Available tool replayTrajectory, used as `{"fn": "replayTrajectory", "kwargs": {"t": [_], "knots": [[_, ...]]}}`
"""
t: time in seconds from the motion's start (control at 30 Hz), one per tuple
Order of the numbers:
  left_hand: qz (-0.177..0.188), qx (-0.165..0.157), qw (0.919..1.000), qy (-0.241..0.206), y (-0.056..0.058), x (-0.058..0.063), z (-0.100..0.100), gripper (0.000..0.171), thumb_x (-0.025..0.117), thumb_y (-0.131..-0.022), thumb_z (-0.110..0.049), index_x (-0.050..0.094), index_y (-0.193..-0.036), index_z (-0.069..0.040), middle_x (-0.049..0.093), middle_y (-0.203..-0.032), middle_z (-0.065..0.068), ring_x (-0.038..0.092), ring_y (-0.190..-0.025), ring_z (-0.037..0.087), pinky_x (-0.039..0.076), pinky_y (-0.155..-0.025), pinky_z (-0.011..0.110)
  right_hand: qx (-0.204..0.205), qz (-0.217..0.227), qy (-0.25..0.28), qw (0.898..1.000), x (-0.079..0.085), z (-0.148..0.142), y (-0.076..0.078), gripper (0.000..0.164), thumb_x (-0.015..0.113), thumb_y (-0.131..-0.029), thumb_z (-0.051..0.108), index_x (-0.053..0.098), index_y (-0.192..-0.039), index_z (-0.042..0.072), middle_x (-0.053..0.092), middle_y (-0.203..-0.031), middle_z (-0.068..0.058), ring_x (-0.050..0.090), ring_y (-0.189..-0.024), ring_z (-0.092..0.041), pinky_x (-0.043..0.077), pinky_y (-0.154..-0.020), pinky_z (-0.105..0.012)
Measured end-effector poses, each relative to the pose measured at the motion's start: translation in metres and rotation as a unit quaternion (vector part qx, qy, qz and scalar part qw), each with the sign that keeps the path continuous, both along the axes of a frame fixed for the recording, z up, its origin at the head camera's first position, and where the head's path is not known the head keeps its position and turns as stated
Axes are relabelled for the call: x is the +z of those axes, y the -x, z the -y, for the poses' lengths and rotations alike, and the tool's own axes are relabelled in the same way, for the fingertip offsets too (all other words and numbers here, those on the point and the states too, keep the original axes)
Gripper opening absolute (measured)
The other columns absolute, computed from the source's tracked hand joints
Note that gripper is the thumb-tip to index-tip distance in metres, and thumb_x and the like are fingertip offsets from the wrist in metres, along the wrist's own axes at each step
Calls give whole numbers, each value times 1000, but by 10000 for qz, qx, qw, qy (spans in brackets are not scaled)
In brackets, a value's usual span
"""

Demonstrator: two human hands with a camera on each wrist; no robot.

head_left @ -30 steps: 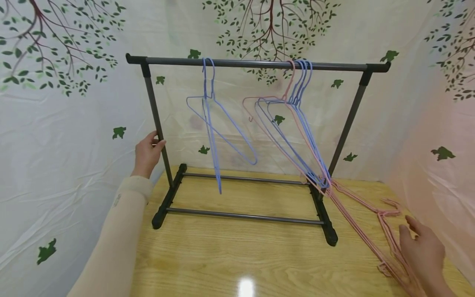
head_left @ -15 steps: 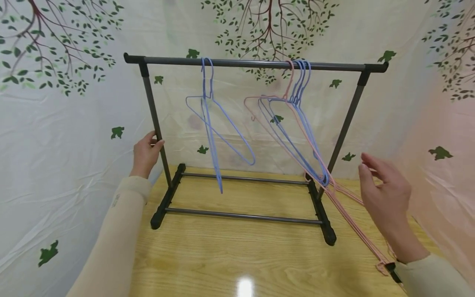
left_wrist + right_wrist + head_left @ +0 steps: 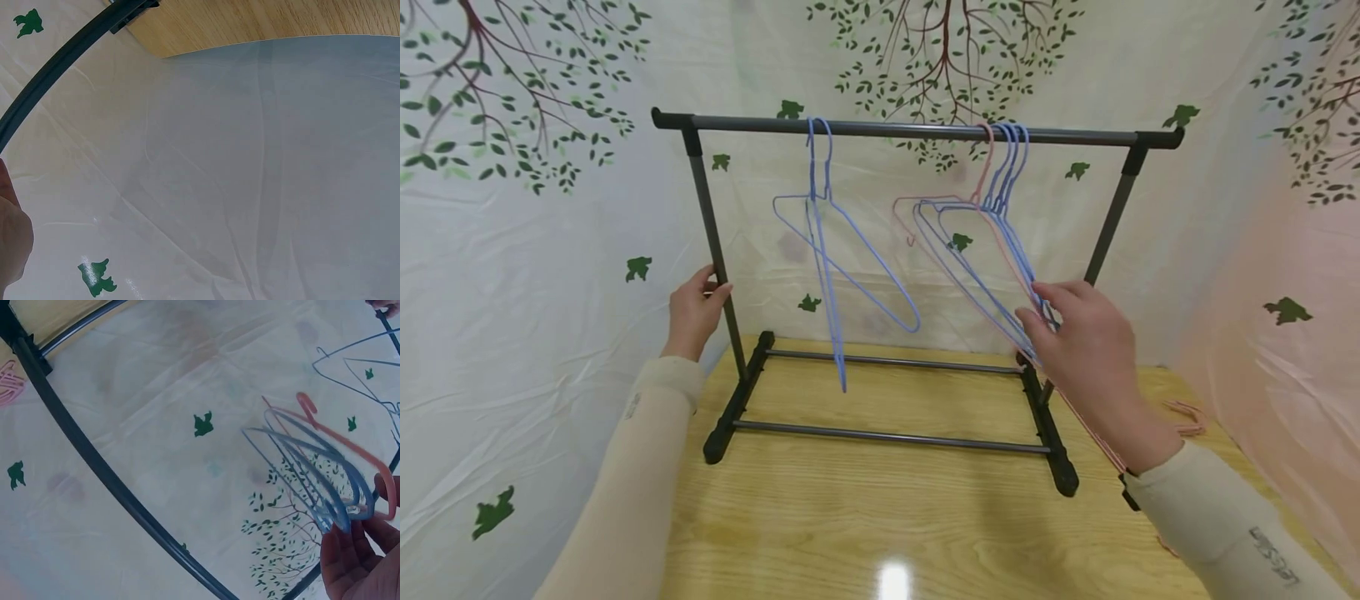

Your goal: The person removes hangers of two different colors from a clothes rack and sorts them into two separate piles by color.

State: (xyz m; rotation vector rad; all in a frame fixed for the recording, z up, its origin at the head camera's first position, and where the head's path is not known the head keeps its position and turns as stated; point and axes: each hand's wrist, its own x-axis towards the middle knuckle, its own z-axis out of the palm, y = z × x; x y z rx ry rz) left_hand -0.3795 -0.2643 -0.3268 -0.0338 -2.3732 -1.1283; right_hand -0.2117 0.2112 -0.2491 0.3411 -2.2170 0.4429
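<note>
On a black garment rack (image 3: 895, 129), my left hand (image 3: 695, 310) grips the left post (image 3: 706, 200), thumb in front. In the left wrist view only part of that hand shows, at the left edge. My right hand (image 3: 1086, 350) is at the lower right corners of several blue hangers (image 3: 1017, 158) and a pink hanger (image 3: 988, 162), all hooked on the bar. Seen from the right wrist, its curled fingers (image 3: 359, 556) and thumb lie on either side of the blue and pink wires. Two blue hangers (image 3: 830, 158) hang apart, left of centre.
Pink hangers (image 3: 1187, 419) lie on the wooden table (image 3: 850, 517) at the right, partly behind my right forearm. The rack's lower crossbars (image 3: 887, 436) and black feet (image 3: 1063, 475) stand on the table. Behind hangs a white cloth (image 3: 580, 250) printed with leaves.
My right hand has risen from beside the pink hangers on the table and moved left to the hanging ones. The left hand keeps its hold on the post.
</note>
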Motion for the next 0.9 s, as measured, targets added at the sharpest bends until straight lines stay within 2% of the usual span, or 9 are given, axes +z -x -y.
{"fn": "replayTrajectory", "kwargs": {"t": [0.23, 0.37, 0.7, 0.9], "knots": [[-38, -32, 10000, 11, 1, 0, 0, 42, 56, -103, -22, 53, -141, -5, 64, -122, 27, 63, -109, 43, 49, -92, 55, -698, 234, -101, 9972, -8, -2, 6, 27, 73, -90, 16, 73, -113, 3, 62, -102, -17, 60, -88, -36, 46, -54, -52], [-31, -46, 10000, -14, 0, -1, 1, 43, 56, -103, -23, 52, -141, -5, 63, -122, 27, 62, -109, 44, 49, -92, 55, -839, 177, -48, 9963, -10, -4, 10, 21, 71, -91, 16, 76, -107, 3, 63, -98, -15, 60, -85, -35, 44, -52, -50], [-15, -12, 10000, -34, 0, -1, 1, 43, 55, -103, -24, 52, -142, -6, 64, -121, 27, 63, -108, 44, 49, -91, 55, -535, 92, 328, 9980, -9, -6, 12, 23, 71, -93, 19, 77, -107, 2, 70, -88, -13, 61, -75, -30, 36, -52, -39], [-38, -54, 10000, -53, -1, 0, 1, 43, 55, -103, -23, 52, -142, -5, 63, -121, 28, 63, -108, 44, 48, -91, 55, -111, -392, 765, 9962, -9, -5, 12, 21, 70, -94, 15, 77, -106, 0, 67, -82, -13, 61, -65, -25, 35, -54, -28]]}}
